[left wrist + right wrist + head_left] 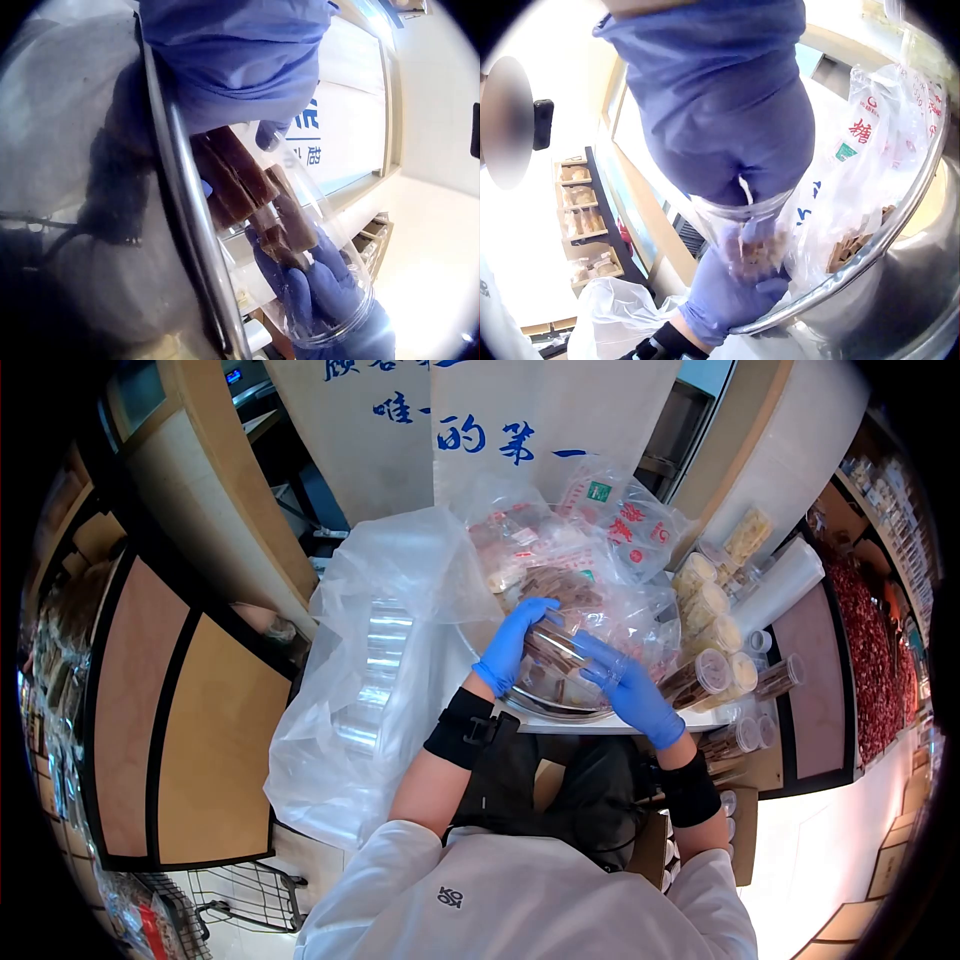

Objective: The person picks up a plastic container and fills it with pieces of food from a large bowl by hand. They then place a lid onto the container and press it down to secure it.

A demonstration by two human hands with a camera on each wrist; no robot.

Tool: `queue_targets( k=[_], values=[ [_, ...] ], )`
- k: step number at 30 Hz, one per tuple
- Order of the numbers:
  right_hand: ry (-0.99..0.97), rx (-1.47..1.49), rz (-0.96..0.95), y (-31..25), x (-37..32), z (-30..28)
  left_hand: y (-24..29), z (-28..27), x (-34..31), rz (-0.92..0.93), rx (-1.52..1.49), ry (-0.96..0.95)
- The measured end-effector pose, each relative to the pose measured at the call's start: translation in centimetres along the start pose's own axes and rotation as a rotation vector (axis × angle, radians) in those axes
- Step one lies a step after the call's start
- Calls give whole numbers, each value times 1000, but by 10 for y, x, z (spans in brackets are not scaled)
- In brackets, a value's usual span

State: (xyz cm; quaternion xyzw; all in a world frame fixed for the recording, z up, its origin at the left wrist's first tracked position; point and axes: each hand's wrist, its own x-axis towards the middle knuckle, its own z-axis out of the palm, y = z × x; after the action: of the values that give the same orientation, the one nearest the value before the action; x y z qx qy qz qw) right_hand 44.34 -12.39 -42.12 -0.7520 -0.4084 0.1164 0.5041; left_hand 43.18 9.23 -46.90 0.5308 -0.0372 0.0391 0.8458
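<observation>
A clear plastic jar [557, 644] with brown bars [236, 176] inside is held tilted over a metal basin [560, 707]. My blue-gloved left hand [515, 645] grips the jar around its base end, with the thumb against the clear wall in the left wrist view. My gloved right hand [635, 698] is at the jar's mouth. Its fingers [298, 296] reach inside past the rim and hold the ends of the bars there. More brown bars [855, 247] lie in the basin on printed plastic bags [859, 142].
Filled jars [700, 675] stand in a group at the right, beside a roll of clear plastic [785, 582]. Stacked empty containers [372, 670] lie in a large clear bag [310, 750] on the left. A lettered curtain [545, 410] hangs behind the table.
</observation>
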Motion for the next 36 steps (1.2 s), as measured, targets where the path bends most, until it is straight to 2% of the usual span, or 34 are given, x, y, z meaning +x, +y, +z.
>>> queue_targets(
  k=[3,7,9,11,13,16,18,19,21,24,32,34,36],
  values=[
    [69,-37,-17,-4,0,2,-7,-5,3,27,7,15],
    [57,20,40,-2,-4,1,-6,-2,4,73,14,20],
    [-82,-39,33,1,-5,-1,0,2,1,36,-13,9],
    [-77,-91,-2,-1,-2,0,-1,2,-1,-5,-40,-2],
    [-71,-144,-42,-1,-2,1,-4,-2,3,37,-9,-1],
    [-8,-161,-68,0,-2,2,-6,-3,4,43,-9,17],
    [27,-123,60,-1,-3,2,-7,-4,4,50,-10,10],
    [26,-123,59,-2,-5,3,-6,-4,4,54,-11,-1],
    [153,28,170,-3,-10,5,-5,-4,2,38,-12,18],
    [230,20,163,4,-12,7,-3,-2,1,15,-31,37],
    [237,12,146,9,-12,8,2,1,-2,44,1,38],
    [232,-1,146,6,-13,6,5,4,-4,3,-60,45],
    [251,-162,86,1,-12,5,1,1,-2,21,-40,40]
  ],
)
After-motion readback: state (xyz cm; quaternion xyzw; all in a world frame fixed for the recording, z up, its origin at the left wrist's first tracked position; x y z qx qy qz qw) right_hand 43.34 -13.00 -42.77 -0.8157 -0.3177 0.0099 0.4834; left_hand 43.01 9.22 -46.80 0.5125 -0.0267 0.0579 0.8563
